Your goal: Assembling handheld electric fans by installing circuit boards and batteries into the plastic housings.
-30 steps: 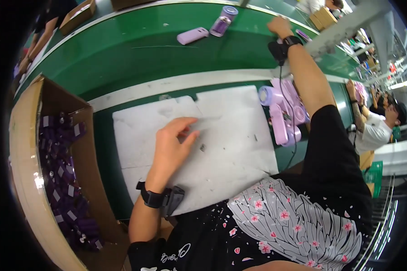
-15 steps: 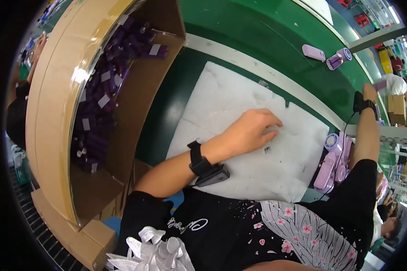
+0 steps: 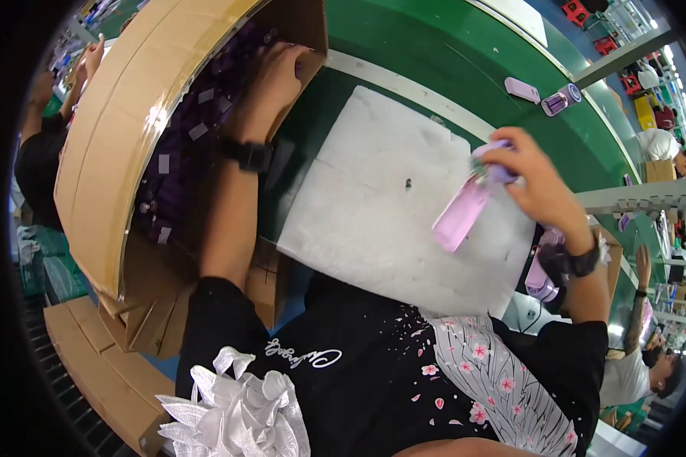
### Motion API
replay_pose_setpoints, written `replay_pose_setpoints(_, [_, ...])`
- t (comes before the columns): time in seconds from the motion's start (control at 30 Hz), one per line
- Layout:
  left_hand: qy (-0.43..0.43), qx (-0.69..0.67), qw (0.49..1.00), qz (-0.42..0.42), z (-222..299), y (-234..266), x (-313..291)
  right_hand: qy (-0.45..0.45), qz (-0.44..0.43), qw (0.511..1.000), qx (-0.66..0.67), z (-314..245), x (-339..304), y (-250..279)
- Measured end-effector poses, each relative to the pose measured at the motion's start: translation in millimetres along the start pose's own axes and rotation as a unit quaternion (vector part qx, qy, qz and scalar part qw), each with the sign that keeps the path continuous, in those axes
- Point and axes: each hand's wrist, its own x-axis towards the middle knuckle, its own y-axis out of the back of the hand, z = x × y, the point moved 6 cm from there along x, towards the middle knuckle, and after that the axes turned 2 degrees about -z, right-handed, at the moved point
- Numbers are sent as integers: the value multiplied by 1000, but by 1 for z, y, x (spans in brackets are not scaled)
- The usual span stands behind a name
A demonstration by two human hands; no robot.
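Note:
My left hand (image 3: 277, 80) is inside the big cardboard box (image 3: 122, 99), close to its far right wall. Its fingers are curled, and a bit of purple shows beside them; what they hold is hidden. Purple items (image 3: 187, 141) with pale labels fill the box. Over the right part of the white foam sheet (image 3: 358, 206), my right hand (image 3: 537, 179) grips a pink handheld device (image 3: 463, 213) by its round lilac end. The device's pink body slants down to the left, slightly blurred.
Another pink device (image 3: 521, 90) and a lilac one with a round end (image 3: 562, 100) lie on the green bench (image 3: 434, 53). More pink devices (image 3: 543, 278) stand by my right forearm. A metal bar (image 3: 640, 199) juts in at the right. Co-workers are at both sides.
My left hand has moved from above the foam sheet into the box. My right hand has come from the far right to the foam sheet, now with a pink device in it.

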Motion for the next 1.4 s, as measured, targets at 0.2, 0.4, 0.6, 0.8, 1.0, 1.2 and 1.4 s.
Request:
replay_pose_setpoints(0.2, [-2,46,994,-97,-28,-16,6,-1,92,996,-13,-21,-18,-23])
replay_pose_setpoints(0.4, [-36,-125,990,-53,36,48,-12,-148,102,916,358,-27,-76,9])
replay_pose_setpoints(0.6, [-281,-291,908,-107,229,59,-56,-124,174,456,864,-56,-29,-80])
replay_pose_setpoints(0.8, [-180,-290,919,-198,206,2,-70,-156,220,603,751,-19,-59,-103])
replay_pose_setpoints(1.0, [-88,-371,841,-384,229,-43,-61,-227,234,841,432,-11,-53,-96])
replay_pose_setpoints(1.2, [-104,-389,844,-356,237,-50,-63,-232,254,901,264,-9,-37,-90])
replay_pose_setpoints(1.4, [-6,-496,764,-413,214,-57,-67,-227,243,918,217,-7,-34,-84])
